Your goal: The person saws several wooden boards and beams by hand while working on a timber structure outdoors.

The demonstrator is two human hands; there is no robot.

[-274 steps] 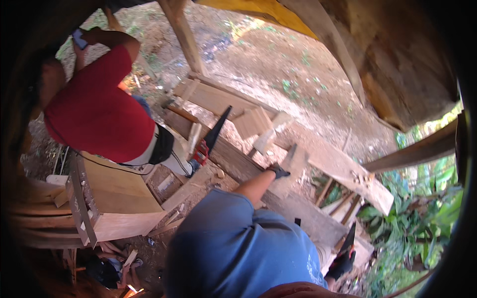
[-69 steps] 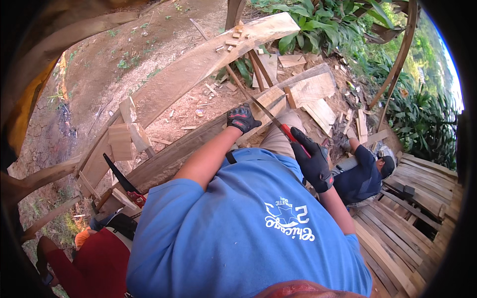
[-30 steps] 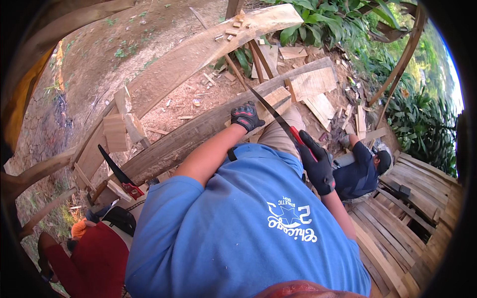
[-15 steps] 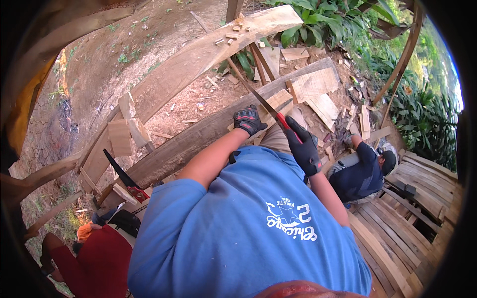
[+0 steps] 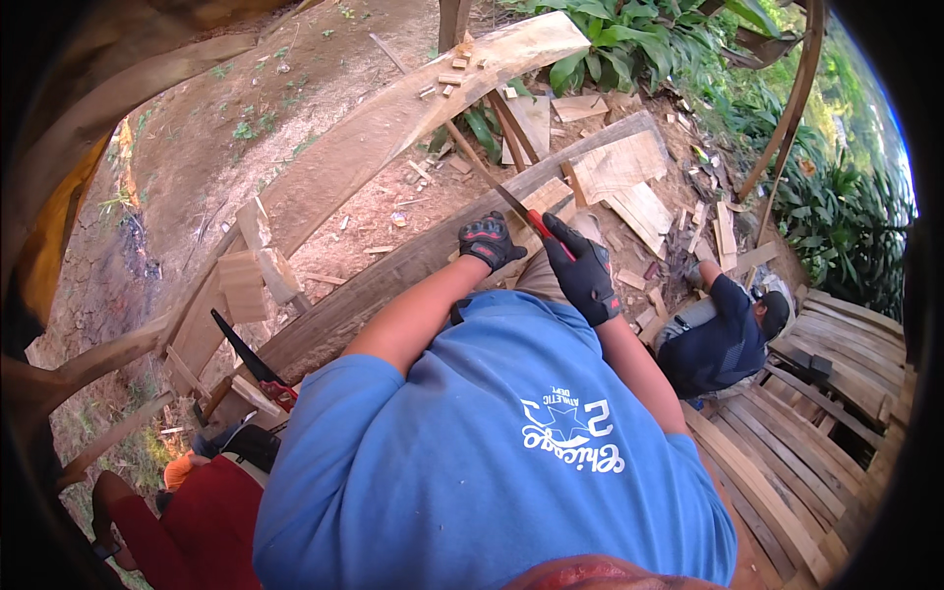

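Note:
My right hand (image 5: 582,270), in a black glove, is closed around the red handle of a handsaw (image 5: 515,204). Its dark blade slants up and left across a pale wooden block (image 5: 553,205). Just left of the blade, my left hand (image 5: 490,242), in a black glove with red marks, presses down with curled fingers at the block's near end. The block lies on a long, weathered plank (image 5: 393,273); the exact contact between blade and wood is too small to make out.
A broad curved board (image 5: 393,118) with small offcuts stands beyond the plank. Another saw (image 5: 246,349) rests at the left. One person (image 5: 718,329) crouches at right; another in red (image 5: 206,521) is at lower left. Cut boards (image 5: 619,165) and slats (image 5: 787,442) lie right.
My right hand has pushed the saw up and left, so less blade shows ahead of the handle. My left hand stays at the block.

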